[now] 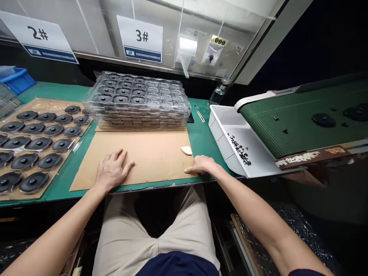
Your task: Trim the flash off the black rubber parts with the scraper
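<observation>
A blue bin sits between nine and ten o'clock. At ten there's a white sign that says 2#; at eleven, another says 3#. Both have blue bottoms. A white funnel shape is at twelve, a small yellow-topped card at one, and a see-through bottle between one and two.

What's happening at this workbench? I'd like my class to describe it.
A person's left hand lies on a cardboard sheet; the right hand is at its right edge, near a small pale pad. Whether the right fingers grip the edge is hidden. Behind stands a stack of clear trays, with black round parts in the left half of the top one. To the right, a white bin holding small black pieces sits by a green conveyor.
</observation>
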`<act>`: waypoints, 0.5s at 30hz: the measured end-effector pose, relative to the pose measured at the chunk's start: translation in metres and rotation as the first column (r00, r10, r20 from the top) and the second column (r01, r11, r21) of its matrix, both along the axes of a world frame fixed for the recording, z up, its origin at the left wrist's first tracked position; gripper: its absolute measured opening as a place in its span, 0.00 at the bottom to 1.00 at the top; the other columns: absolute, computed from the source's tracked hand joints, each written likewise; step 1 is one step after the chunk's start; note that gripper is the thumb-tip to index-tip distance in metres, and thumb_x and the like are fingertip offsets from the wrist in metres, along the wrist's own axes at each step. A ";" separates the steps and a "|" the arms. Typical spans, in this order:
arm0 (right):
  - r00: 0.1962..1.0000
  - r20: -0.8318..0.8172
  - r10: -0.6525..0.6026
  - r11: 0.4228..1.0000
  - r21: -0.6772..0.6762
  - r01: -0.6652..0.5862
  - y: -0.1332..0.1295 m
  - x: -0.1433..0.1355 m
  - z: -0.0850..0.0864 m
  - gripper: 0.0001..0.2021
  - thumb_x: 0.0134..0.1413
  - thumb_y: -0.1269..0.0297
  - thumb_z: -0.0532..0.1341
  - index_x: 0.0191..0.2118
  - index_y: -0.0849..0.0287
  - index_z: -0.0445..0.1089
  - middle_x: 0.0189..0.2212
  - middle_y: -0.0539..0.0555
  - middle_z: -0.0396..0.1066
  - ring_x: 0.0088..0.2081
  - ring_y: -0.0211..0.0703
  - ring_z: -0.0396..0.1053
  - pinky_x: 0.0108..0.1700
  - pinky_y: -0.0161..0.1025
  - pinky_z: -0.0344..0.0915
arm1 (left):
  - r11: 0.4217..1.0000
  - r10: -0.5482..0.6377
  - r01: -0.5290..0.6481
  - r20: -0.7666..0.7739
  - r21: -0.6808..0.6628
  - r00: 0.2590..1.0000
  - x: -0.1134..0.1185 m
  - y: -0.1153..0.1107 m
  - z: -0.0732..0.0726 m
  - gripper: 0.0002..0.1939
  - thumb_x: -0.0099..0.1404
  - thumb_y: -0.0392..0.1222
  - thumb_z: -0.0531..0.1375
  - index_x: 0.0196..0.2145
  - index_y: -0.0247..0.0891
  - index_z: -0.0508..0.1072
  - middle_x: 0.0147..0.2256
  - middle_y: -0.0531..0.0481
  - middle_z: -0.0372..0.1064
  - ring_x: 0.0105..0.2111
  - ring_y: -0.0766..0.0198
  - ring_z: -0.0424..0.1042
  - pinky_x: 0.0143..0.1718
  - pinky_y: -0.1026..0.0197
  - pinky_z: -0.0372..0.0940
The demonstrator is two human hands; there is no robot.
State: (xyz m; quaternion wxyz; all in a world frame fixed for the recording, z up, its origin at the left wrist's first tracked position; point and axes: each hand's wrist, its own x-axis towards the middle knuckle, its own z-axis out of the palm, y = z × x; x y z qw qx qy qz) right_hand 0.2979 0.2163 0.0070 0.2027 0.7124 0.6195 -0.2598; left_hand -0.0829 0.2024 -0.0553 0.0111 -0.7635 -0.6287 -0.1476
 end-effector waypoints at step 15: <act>0.974 0.169 0.149 0.902 0.381 -0.204 -0.067 -0.015 -0.035 0.31 0.69 0.74 0.45 0.74 0.65 0.45 0.51 0.67 0.73 0.48 0.52 0.75 0.45 0.42 0.68 | 0.920 0.066 -0.134 -0.191 -0.369 0.979 -0.101 -0.043 0.011 0.56 0.64 0.70 0.51 0.73 0.20 0.48 0.73 0.29 0.39 0.74 0.37 0.40 0.70 0.33 0.44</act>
